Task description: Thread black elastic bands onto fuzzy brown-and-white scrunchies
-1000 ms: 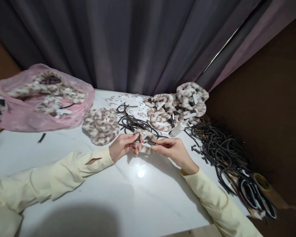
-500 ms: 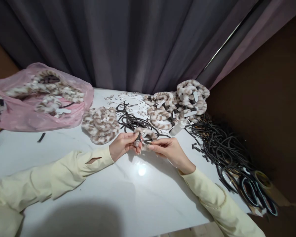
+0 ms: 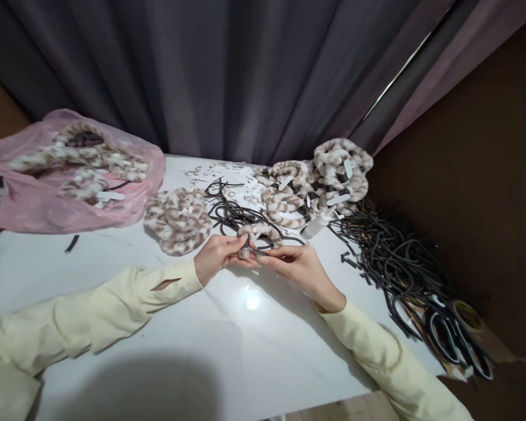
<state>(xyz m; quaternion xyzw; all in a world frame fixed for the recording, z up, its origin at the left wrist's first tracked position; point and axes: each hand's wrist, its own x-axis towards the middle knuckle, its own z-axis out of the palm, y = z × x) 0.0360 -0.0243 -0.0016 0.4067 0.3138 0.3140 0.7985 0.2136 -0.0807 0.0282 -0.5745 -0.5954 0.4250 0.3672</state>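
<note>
My left hand [image 3: 220,254] is closed on a small ring of brown-and-white fur [image 3: 269,232], pinching it at a dark band. My right hand [image 3: 301,267] has its fingertips pressed together on a thin black cord, close to my left fingers. The fur ring stands up behind the fingertips, with a small pale piece at its inner side. Just beyond it lies a loose bunch of black cords [image 3: 232,213]. A stack of striped fur pieces [image 3: 178,221] sits left of my left hand.
Fur rings with white tags [image 3: 339,169] and a white bottle [image 3: 316,226] stand at back right. Black cords [image 3: 394,257] heap along the right edge. A pink bag [image 3: 65,216] holds fur rings at left. Small metal pieces [image 3: 197,172] lie at the back.
My right fingertips have moved slightly left, closer to my left fingers, with the cord. My left fingers have straightened a little beneath the ring.
</note>
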